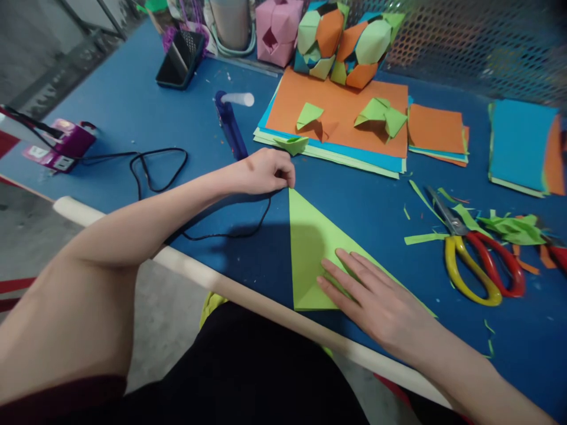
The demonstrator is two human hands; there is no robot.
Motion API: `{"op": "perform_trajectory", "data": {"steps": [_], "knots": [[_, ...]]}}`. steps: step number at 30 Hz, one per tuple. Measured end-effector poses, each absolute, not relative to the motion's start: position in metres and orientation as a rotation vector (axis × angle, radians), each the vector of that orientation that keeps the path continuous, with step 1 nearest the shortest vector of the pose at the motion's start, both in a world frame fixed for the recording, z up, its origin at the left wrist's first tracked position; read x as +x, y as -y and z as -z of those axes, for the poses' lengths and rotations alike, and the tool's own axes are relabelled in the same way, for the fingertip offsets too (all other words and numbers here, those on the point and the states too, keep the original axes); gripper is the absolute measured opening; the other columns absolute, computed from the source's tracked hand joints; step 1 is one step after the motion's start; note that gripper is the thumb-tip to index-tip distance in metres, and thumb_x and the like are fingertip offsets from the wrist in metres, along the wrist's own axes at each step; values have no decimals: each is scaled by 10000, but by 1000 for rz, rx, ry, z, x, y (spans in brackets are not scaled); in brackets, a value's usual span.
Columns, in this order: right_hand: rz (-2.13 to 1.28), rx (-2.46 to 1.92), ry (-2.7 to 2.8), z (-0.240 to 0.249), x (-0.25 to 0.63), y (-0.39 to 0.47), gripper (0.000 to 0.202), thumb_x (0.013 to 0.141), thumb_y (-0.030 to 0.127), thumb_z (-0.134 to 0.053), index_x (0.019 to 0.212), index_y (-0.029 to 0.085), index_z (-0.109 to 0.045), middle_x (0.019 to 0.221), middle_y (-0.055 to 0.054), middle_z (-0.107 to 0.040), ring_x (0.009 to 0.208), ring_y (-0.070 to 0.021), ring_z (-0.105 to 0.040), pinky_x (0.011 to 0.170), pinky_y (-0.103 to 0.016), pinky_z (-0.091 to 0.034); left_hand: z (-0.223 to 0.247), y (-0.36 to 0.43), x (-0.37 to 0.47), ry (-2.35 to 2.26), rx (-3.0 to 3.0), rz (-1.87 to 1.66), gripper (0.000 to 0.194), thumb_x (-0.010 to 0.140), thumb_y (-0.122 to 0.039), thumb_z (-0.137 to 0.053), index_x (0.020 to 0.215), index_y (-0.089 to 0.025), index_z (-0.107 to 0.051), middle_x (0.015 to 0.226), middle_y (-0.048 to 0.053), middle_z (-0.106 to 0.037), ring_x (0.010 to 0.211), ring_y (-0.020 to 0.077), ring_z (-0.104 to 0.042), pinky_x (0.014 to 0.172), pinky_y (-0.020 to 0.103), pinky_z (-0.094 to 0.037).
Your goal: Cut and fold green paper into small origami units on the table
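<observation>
A light green sheet of paper (310, 260), folded into a triangle, lies on the blue table near its front edge. My left hand (266, 170) pinches the triangle's far corner between thumb and curled fingers. Flat on the paper's right part, with fingers stretched out, rests my right hand (372, 295). Beyond my left hand is a blue glue gun (233, 130) with a white glue stick in its end; its nozzle end is hidden behind the hand. Right of the paper lie scissors (460, 230) with one yellow and one red handle.
A stack of coloured paper (341, 97) holds small folded green pieces. Behind it stand paper models (321, 38) and a pink paper cube (278, 32). Smaller paper stacks (522, 141) and green scraps (514, 229) lie right. A phone (181, 59) and black cable (159, 189) are left.
</observation>
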State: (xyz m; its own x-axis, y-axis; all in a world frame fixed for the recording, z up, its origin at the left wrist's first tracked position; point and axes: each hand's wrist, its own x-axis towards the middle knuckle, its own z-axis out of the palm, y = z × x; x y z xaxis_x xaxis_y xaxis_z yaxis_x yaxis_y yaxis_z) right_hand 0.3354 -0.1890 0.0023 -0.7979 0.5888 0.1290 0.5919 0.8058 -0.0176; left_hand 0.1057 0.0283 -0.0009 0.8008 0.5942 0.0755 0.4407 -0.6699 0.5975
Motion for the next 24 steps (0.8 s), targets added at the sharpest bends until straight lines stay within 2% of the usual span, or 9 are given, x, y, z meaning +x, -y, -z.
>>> {"op": "perform_trajectory", "data": {"steps": [5,12,17,24], "knots": [[27,-912,2894,-4,334,188,359,889,74,-418,1217,80,-563,1253,-215,-578,1307,-411,-343,918,-585,-470,1,-29,106,-749,2412,-343,163,696,-95,-542,733,-122,-698,751,21,-614,699,109,-569,673,230,-434],[-39,-955,2884,1,337,191,401,883,53,-406,1262,102,-527,1317,-204,-528,1354,-389,-253,973,-585,-427,2,-31,106,-761,2414,-331,136,692,-110,-572,730,-135,-700,739,4,-608,680,96,-556,680,225,-428],[-53,-971,2872,2,337,192,417,869,34,-415,1267,97,-519,1329,-207,-515,1359,-387,-244,984,-592,-410,2,-31,106,-735,2422,-340,149,696,-100,-563,732,-119,-706,743,23,-616,696,106,-566,688,229,-437],[18,-878,2928,-7,335,186,414,841,28,-423,1228,81,-561,1263,-219,-570,1253,-412,-425,886,-578,-496,1,-32,104,-722,2484,-305,188,707,-106,-541,753,-140,-720,753,23,-631,695,99,-579,660,193,-451]]}}
